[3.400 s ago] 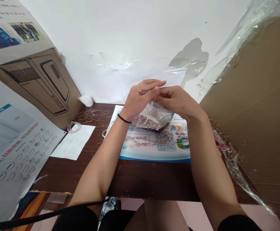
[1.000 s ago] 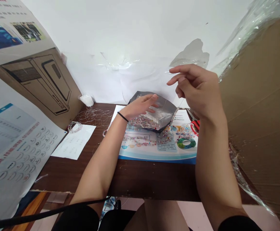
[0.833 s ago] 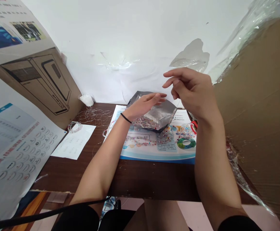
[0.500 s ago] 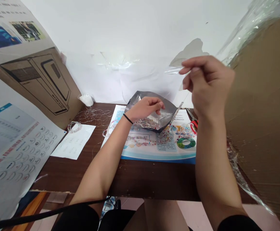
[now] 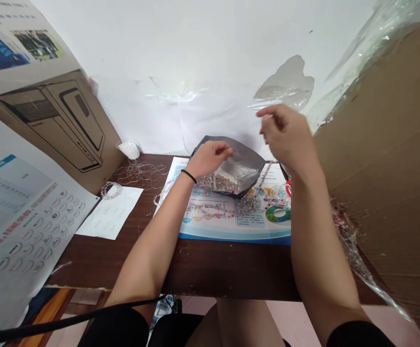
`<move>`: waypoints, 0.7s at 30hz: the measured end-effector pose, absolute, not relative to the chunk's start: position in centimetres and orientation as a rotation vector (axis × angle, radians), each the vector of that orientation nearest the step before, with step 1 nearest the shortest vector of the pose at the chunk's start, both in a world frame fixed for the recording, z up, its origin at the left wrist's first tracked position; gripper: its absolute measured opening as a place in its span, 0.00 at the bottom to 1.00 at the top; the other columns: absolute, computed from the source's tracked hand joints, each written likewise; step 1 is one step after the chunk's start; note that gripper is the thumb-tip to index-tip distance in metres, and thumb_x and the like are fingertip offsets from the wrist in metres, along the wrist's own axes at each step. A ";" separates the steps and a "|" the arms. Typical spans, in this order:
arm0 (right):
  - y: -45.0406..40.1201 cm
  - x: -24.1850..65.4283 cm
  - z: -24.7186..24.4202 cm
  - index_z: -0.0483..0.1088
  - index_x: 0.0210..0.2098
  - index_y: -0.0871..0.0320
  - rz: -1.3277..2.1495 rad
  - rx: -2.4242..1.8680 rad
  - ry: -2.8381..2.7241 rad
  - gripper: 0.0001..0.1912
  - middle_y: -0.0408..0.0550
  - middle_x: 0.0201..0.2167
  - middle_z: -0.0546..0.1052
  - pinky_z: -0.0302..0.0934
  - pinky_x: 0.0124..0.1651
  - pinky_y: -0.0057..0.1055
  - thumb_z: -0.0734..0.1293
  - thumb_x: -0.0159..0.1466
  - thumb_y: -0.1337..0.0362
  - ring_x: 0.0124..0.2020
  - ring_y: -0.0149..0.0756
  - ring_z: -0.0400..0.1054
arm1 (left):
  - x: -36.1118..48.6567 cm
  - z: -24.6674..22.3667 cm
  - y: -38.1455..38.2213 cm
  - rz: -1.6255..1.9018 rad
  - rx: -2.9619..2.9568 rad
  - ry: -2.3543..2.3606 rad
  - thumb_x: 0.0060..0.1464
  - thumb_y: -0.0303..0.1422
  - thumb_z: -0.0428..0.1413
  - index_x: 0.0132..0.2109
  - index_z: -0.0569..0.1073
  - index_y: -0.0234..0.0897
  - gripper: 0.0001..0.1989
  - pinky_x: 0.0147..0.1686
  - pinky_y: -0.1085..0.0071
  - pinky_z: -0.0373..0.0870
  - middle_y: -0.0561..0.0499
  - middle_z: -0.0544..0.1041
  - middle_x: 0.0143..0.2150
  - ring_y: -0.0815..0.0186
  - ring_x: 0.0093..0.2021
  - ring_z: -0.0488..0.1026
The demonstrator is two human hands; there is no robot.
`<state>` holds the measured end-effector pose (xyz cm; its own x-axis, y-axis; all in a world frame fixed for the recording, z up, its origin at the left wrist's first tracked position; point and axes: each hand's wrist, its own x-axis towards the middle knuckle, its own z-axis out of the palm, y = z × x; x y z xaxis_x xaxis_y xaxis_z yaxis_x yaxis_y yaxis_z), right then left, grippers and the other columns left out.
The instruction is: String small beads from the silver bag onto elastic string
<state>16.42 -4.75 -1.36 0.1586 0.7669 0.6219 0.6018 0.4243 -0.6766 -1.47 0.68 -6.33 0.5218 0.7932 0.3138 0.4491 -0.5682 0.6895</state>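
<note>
My left hand (image 5: 213,156), with a black band on its wrist, is held over the left side of an open grey foil bag (image 5: 248,166). Its thumb and fingers are pinched together; a faint clear loop shows by the fingertips, too fine to make out. Small mixed beads (image 5: 219,184) lie in the bag's mouth. My right hand (image 5: 285,135) is raised to the right of the bag, fingers closed and slightly blurred. Below it hangs a beaded thread (image 5: 265,176), running down to a heap of bead strands (image 5: 248,205) in front of the bag.
A printed sheet (image 5: 203,231) lies under the bag on the dark wooden table (image 5: 231,270). Red-handled scissors (image 5: 288,187) are partly hidden by my right arm. At left are tangled clear thread (image 5: 141,173), a bead coil (image 5: 111,190) and white paper (image 5: 112,217). Cardboard boxes (image 5: 394,144) flank both sides.
My right hand has come down and to the left, and the beaded thread has dropped lower with it. My left hand has shifted slightly left, its fingers drawn closer together.
</note>
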 end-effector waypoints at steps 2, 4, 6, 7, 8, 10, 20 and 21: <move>-4.8 15.8 -1.7 0.72 0.35 0.57 0.323 -1.309 -1.696 0.08 0.42 0.24 0.71 0.56 0.30 0.29 0.64 0.63 0.61 0.26 0.29 0.62 | -1.2 -5.4 0.0 0.954 2.231 0.943 0.58 0.35 0.49 0.35 0.76 0.33 0.13 0.34 0.71 0.64 0.50 0.75 0.30 0.69 0.31 0.68; -5.0 15.2 -1.9 0.72 0.32 0.57 0.438 -1.297 -1.817 0.10 0.44 0.25 0.72 0.56 0.30 0.29 0.66 0.61 0.56 0.27 0.30 0.63 | -0.9 -4.6 -0.6 1.026 2.228 0.889 0.58 0.33 0.49 0.34 0.74 0.33 0.12 0.35 0.71 0.64 0.50 0.75 0.30 0.70 0.32 0.68; -5.1 14.8 -2.0 0.72 0.31 0.58 0.537 -1.275 -1.864 0.11 0.44 0.26 0.73 0.55 0.29 0.28 0.68 0.60 0.55 0.27 0.29 0.63 | -0.8 -4.1 -1.1 1.076 2.215 0.858 0.57 0.31 0.50 0.33 0.73 0.33 0.09 0.35 0.71 0.64 0.51 0.75 0.31 0.70 0.32 0.68; -5.1 14.7 -2.0 0.71 0.32 0.57 0.580 -1.262 -1.859 0.11 0.44 0.26 0.73 0.55 0.28 0.28 0.68 0.59 0.55 0.26 0.29 0.62 | -0.8 -3.9 -1.2 1.096 2.210 0.854 0.57 0.30 0.50 0.33 0.73 0.33 0.08 0.35 0.72 0.64 0.51 0.75 0.31 0.70 0.33 0.67; -5.2 14.7 -2.0 0.71 0.32 0.57 0.616 -1.248 -1.845 0.11 0.43 0.25 0.73 0.55 0.27 0.28 0.68 0.59 0.55 0.25 0.28 0.62 | -0.8 -3.8 -1.4 1.114 2.205 0.854 0.57 0.29 0.50 0.33 0.73 0.34 0.08 0.35 0.72 0.64 0.52 0.75 0.31 0.71 0.33 0.68; -5.2 14.8 -2.0 0.71 0.34 0.56 0.669 -1.218 -1.818 0.10 0.42 0.24 0.73 0.54 0.25 0.27 0.68 0.60 0.55 0.23 0.27 0.61 | -0.9 -3.6 -1.5 1.128 2.202 0.852 0.57 0.30 0.50 0.33 0.72 0.34 0.08 0.36 0.72 0.64 0.52 0.75 0.32 0.70 0.34 0.68; -6.0 16.5 -1.5 0.73 0.34 0.57 0.675 -1.347 -1.914 0.05 0.41 0.17 0.70 0.52 0.22 0.28 0.66 0.61 0.62 0.17 0.27 0.57 | -0.1 -4.0 -1.7 1.103 2.220 0.862 0.59 0.29 0.48 0.35 0.68 0.35 0.06 0.35 0.70 0.64 0.52 0.72 0.30 0.70 0.31 0.67; -6.0 16.6 -1.5 0.73 0.31 0.57 0.658 -1.350 -1.921 0.05 0.41 0.16 0.69 0.51 0.22 0.28 0.65 0.61 0.63 0.18 0.27 0.58 | -0.5 -3.5 -1.8 1.131 2.205 0.884 0.59 0.29 0.49 0.36 0.68 0.35 0.05 0.35 0.70 0.64 0.52 0.71 0.31 0.69 0.32 0.67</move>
<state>16.58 -5.95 -1.54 -0.2223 0.9433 0.2465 0.5941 0.3315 -0.7329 -0.45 -1.75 -3.53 0.4426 0.7372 0.5105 0.3170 -0.6612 0.6800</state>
